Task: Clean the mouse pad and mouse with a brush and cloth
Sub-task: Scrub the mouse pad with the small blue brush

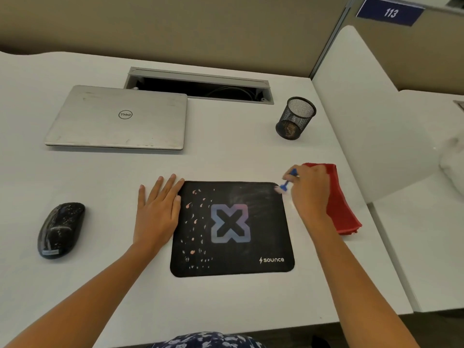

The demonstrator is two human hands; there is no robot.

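A black mouse pad (263,217) with a large X logo lies on the white desk, its left half speckled with pinkish crumbs. My right hand (310,190) grips a small blue brush (288,181), whose blurred bristles touch the pad's far right corner. My left hand (157,212) lies flat, fingers spread, on the desk against the pad's left edge, its thumb on the pad. A black mouse (60,229), dotted with specks, sits well to the left. A folded red cloth (342,209) lies right of the pad, partly behind my right hand.
A closed silver laptop (118,119) lies at the back left. Behind it is an open cable slot (198,87) in the desk. A black mesh pen cup (296,118) stands at the back right. A white divider (371,116) bounds the desk's right side.
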